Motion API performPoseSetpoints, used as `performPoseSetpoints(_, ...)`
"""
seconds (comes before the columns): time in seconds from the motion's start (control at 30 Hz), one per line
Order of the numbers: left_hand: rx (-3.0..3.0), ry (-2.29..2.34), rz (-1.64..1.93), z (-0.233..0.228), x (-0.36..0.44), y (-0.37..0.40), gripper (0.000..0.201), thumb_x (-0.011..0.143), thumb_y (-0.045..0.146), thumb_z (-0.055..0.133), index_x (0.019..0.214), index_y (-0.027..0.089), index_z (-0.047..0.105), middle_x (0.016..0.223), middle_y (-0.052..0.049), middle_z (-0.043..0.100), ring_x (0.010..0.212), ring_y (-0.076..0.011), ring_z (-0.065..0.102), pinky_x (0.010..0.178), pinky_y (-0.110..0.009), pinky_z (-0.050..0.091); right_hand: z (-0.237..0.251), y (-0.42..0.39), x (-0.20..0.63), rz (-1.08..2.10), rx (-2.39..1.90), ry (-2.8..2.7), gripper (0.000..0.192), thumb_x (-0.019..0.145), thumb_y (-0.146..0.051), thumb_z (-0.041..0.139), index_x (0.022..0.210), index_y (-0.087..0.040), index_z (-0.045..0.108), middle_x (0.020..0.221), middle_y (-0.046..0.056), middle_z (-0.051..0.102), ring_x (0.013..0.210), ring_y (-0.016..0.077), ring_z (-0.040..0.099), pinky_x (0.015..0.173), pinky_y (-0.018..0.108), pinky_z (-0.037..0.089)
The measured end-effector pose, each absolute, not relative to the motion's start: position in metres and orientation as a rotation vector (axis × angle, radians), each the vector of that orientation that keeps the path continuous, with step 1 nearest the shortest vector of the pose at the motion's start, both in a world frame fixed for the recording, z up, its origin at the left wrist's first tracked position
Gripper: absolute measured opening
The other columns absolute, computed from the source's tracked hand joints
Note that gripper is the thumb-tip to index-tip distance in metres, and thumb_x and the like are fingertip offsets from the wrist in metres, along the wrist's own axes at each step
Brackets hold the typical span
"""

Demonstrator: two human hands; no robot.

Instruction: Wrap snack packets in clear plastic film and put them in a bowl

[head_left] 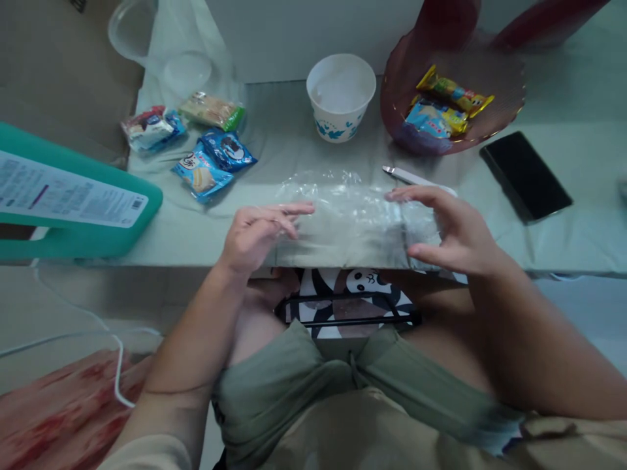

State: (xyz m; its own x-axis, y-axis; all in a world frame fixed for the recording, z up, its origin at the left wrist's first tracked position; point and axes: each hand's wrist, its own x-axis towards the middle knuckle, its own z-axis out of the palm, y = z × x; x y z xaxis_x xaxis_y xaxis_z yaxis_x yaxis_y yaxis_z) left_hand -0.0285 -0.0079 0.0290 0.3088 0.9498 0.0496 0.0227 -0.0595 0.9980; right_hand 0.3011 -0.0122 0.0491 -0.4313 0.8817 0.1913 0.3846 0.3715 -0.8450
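Note:
A crinkled, clear plastic bag or wrap lies at the table's front edge between my two hands. At its left end is my left hand, fingers stretched out toward the plastic; whether they touch it I cannot tell. Over the right end, my right hand has its thumb and fingers spread apart. Just behind the right fingers lies a slim white tool with a metal tip, partly covered by that hand. A white paper cup with blue leaf prints stands upright behind the plastic.
Wrapped snacks lie at the left, near a clear plastic lid. A teal jug stands at the left edge. Wrapped snacks also fill part of a reddish glass bowl; a black phone lies at right.

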Motion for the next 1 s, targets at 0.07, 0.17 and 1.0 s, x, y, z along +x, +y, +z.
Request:
performPoseSetpoints(0.07,1.3,0.987,1.005,0.026,-0.036,-0.002,0.024,0.078,0.035,0.062,0.059,0.027,0.074,0.118,-0.004,0.081,0.129,-0.0322,0.068,0.107,-0.056,0.057,0.049,-0.017,0.298,1.031,-1.054,-1.98,0.068,0.069,-0.061,0.086,0.126,-0.029,0.067,0.135,0.008,0.071,0.13,0.0341,0.063,0.115,0.051,0.048)
performPoseSetpoints(0.17,1.29,0.998,0.993,0.021,-0.041,0.002,0.024,0.075,0.037,0.064,0.055,0.025,0.07,0.134,-0.003,0.074,0.138,-0.0345,0.061,0.106,-0.055,0.058,0.046,-0.022,0.281,1.117,-1.128,-1.913,0.053,0.075,-0.056,0.084,0.117,-0.029,0.07,0.127,0.008,0.075,0.122,0.0313,0.068,0.109,0.049,0.052)
performPoseSetpoints(1.0,1.055,1.381,1.208,0.01,-0.053,0.024,0.046,0.084,0.067,0.062,0.068,0.026,0.05,0.053,0.002,0.059,0.035,-0.0085,0.043,0.032,-0.027,0.014,0.011,-0.008,0.249,1.153,-1.378,-1.096,0.021,0.086,-0.046,0.07,0.09,-0.028,0.06,0.077,-0.002,0.07,0.072,0.0174,0.071,0.072,0.036,0.062)
